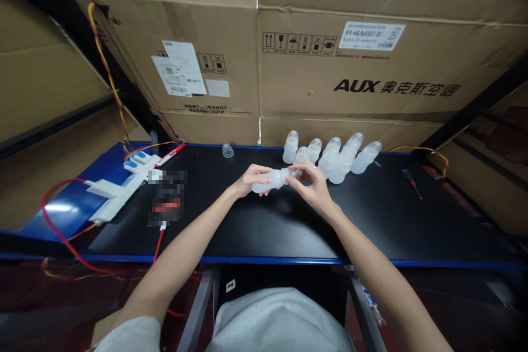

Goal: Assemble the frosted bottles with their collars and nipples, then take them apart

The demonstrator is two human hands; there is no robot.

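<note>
A frosted white bottle (pixel 268 181) lies nearly sideways above the black tabletop, its base to the left and its top to the right. Wrapped round its body is my left hand (pixel 251 179). My right hand (pixel 310 182) pinches the clear cap (pixel 293 172) at the bottle's top. Several similar bottles (pixel 338 159) with clear domed caps stand close together behind and to the right of my right hand. A loose clear cap (pixel 227 150) rests near the back edge, left of centre.
On the left are a white power strip (pixel 119 198), a red marker (pixel 170 155) and a blurred dark object (pixel 167 198) with a red cable. A screwdriver (pixel 411 182) lies at the right. Cardboard (pixel 305 88) walls the table's back.
</note>
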